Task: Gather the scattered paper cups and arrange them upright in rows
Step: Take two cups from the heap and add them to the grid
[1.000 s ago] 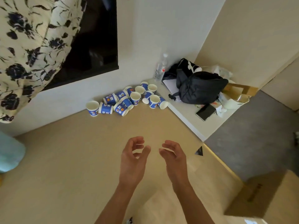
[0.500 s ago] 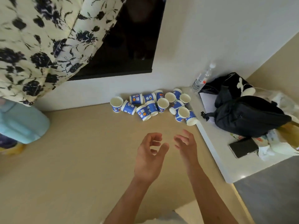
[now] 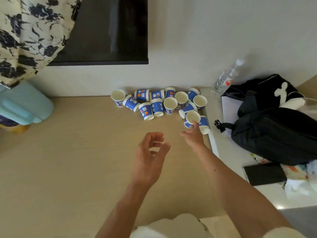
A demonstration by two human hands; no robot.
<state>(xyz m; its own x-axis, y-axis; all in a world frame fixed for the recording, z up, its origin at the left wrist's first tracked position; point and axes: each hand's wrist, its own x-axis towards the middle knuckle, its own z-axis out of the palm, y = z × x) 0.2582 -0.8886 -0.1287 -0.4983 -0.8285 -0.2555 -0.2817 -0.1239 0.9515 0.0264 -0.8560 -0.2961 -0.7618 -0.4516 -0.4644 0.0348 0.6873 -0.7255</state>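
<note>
Several blue-and-white paper cups (image 3: 158,103) lie jumbled on the beige surface (image 3: 72,160) against the white wall; some stand upright, such as the one at the far left (image 3: 118,97), and others lie on their sides. My right hand (image 3: 193,137) reaches out, and its fingertips touch the nearest upright cup (image 3: 190,119) at the right end of the pile, with the thumb spread apart from it. A tipped cup (image 3: 204,124) lies just to the right of that one. My left hand (image 3: 150,155) hovers in front of the pile with loosely curled fingers and holds nothing.
A white ledge (image 3: 228,157) on the right carries a black bag (image 3: 277,134), a clear water bottle (image 3: 224,79), a black phone (image 3: 265,173) and crumpled wrappers. A light-blue container (image 3: 24,105) and a floral curtain (image 3: 29,35) are at the left. A dark window (image 3: 109,30) is set above the cups.
Both hands moved forward toward the cups. The right hand stretched out and reached the nearest upright cup. The view shifted closer to the pile and the wall.
</note>
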